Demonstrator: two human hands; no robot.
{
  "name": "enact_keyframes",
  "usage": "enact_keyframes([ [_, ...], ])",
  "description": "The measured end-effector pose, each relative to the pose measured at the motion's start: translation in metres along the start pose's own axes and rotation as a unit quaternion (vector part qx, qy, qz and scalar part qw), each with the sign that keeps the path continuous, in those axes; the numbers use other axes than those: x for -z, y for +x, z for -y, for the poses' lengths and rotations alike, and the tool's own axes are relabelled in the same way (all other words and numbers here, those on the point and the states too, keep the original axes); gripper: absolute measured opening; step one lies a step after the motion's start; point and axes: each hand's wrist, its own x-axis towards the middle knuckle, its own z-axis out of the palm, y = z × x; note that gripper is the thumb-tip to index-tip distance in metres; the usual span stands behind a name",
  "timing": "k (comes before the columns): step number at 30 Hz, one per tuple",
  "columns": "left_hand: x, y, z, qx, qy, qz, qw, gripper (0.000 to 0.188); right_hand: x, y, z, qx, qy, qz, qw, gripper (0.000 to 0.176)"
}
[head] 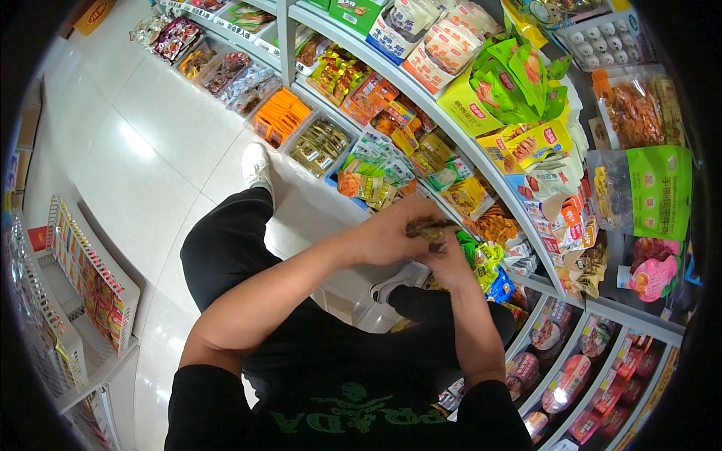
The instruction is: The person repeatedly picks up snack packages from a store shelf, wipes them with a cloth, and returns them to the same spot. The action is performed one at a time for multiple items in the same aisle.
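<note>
My left hand (389, 228) and my right hand (448, 259) come together before the lower snack shelf. Between their fingers is a small dark brown and gold snack packet (431, 228), gripped by both; part of it is hidden by the fingers. Just beyond the hands, green and white snack packets (378, 160) and gold-brown packets (366, 189) lie in a bin. Yellow packets (471, 197) and reddish-brown packets (493, 222) fill compartments beside them. Green candy-like packets (485, 253) and blue ones (501, 286) are near my right wrist.
A metal shelf edge (468, 121) curves above the lower bins, with boxed snacks on it. Clear tubs of orange packets (282, 115) and olive packets (320, 145) stand near the floor. White wire baskets (107, 270) are at left. Packaged tubs (567, 383) fill the lower right shelves.
</note>
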Motion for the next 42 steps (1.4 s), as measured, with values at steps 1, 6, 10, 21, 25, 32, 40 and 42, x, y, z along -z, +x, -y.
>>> enact_keyframes([
  [1, -0.003, -0.001, 0.004, -0.036, -0.014, 0.008, 0.999, 0.058, -0.008, -0.003, 0.004, 0.018, -0.010, -0.017, 1.000, 0.056],
  [6, -0.006, 0.001, 0.026, -0.044, 0.007, 0.030, 0.999, 0.054, -0.022, -0.008, 0.005, 0.036, 0.027, -0.048, 0.998, 0.046],
  [10, -0.015, 0.004, 0.029, -0.044, 0.157, -0.144, 0.976, 0.056, -0.003, 0.013, -0.015, -0.015, -0.081, -0.107, 0.991, 0.040],
  [21, -0.031, -0.021, 0.003, 0.098, 0.250, -0.011, 0.963, 0.056, 0.129, 0.118, -0.064, 0.211, -0.313, -0.416, 0.827, 0.035],
  [25, -0.034, -0.025, 0.001, 0.105, 0.240, 0.009, 0.965, 0.056, 0.170, 0.169, -0.061, 0.132, -0.369, -0.442, 0.807, 0.039],
  [32, -0.034, -0.023, -0.002, 0.107, 0.228, 0.015, 0.968, 0.055, 0.191, 0.216, -0.050, -0.156, -0.263, -0.381, 0.872, 0.069],
  [40, -0.032, -0.026, -0.008, 0.122, 0.231, 0.046, 0.964, 0.053, 0.204, 0.219, -0.016, 0.005, 0.009, -0.253, 0.967, 0.070],
  [42, -0.031, -0.027, -0.009, 0.117, 0.238, 0.047, 0.963, 0.053, 0.193, 0.222, -0.009, -0.045, -0.189, -0.267, 0.944, 0.068],
])
